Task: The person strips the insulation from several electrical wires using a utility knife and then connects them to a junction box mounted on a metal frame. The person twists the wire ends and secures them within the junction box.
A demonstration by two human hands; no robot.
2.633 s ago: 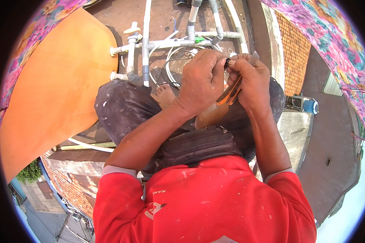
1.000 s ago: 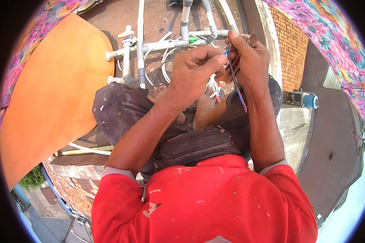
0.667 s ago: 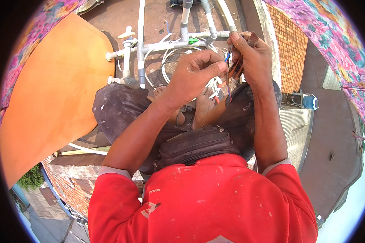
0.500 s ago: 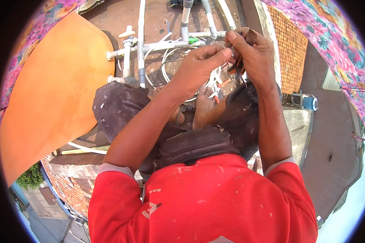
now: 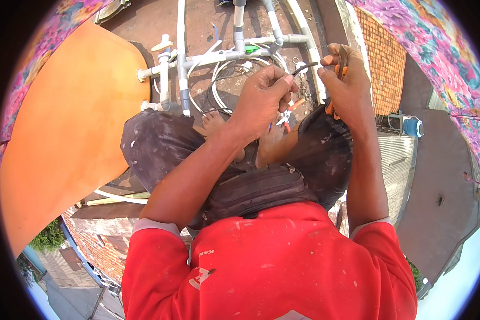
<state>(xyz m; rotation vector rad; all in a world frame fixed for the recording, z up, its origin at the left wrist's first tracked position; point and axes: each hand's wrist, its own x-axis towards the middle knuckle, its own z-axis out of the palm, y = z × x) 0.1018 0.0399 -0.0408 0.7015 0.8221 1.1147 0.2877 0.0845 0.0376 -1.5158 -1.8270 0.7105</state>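
Out in front of my lap, my left hand (image 5: 265,98) pinches a thin black cable (image 5: 305,67) between thumb and fingertips. The cable's short end points right, toward my right fingertips. My right hand (image 5: 351,80) is closed around an orange-handled tool with a flat, brownish metal blade (image 5: 342,60) that stands up between the fingers. Its orange handle (image 5: 330,110) shows below the palm; the exact kind of tool is unclear. By my feet lies a pair of pliers (image 5: 286,118) with orange-red handles, partly behind my left hand.
White and grey plastic pipes (image 5: 208,60) run across the floor ahead, with a loose coil of white cable (image 5: 217,88) beneath. A large orange tank (image 5: 74,133) stands at the left. A low wall (image 5: 352,24) borders the right side. Flowered cloth (image 5: 432,48) hangs overhead.
My hands have moved apart; the right went right and slightly down, turning the tool so its blade shows. The black cable's end is now visible between them.
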